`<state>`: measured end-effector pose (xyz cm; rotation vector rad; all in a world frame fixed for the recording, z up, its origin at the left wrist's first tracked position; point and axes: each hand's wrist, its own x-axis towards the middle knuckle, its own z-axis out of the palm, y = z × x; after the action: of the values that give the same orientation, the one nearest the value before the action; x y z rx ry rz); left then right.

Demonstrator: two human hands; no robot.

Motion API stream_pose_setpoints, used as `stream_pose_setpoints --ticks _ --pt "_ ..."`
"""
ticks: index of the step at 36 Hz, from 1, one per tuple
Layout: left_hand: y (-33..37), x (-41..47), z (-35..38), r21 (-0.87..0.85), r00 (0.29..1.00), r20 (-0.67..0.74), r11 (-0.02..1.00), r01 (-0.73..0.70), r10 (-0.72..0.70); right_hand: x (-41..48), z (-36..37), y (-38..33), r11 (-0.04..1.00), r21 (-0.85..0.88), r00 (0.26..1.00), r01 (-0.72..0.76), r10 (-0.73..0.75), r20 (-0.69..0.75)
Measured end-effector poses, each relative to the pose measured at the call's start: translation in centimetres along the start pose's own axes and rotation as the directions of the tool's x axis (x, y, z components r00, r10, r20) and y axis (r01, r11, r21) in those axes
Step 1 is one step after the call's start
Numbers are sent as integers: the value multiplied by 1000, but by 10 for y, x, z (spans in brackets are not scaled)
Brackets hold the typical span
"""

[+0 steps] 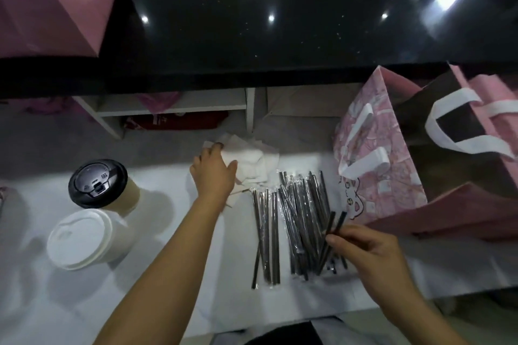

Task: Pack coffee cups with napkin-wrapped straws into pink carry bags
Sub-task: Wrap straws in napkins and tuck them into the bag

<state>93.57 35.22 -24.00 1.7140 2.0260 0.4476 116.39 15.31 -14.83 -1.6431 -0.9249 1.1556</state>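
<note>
My left hand (214, 173) lies flat on a pile of white napkins (252, 161) at the far side of the white table, fingers on the top napkin. My right hand (370, 249) pinches two black straws (335, 223), lifted over the heap of wrapped black straws (291, 227). A cup with a black lid (98, 183) and a cup with a white lid (80, 238) stand at the left. A patterned pink carry bag (378, 159) with white handles stands open at the right.
A second pink bag (482, 120) stands behind the first one at the right edge. Another pink bag (53, 0) sits on the black counter (266, 22) at the top left. Shelves (173, 109) lie under that counter.
</note>
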Motion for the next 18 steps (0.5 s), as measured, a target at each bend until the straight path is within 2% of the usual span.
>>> stream_pose_setpoints --ticks 4,7,9,13,18 --pt "-1 -6 -3 -202 1000 -20 979 14 -18 0 -10 -2 1000 27 999 -3 4 -45" --pt "-3 -26 -12 -407 996 -71 914 13 -45 -1 -12 -2 999 47 999 5 -3 -39" --pt "-5 -42 -21 -483 994 -94 875 -4 -47 0 -12 -2 998 58 1000 11 -10 -27" --pt "-13 -77 -41 -559 990 -126 829 -14 -68 3 -13 -1 998 54 1000 29 -29 8" --pt "-35 -109 -54 -525 982 -94 846 92 -165 6 -10 -2 998 51 993 43 -48 104"
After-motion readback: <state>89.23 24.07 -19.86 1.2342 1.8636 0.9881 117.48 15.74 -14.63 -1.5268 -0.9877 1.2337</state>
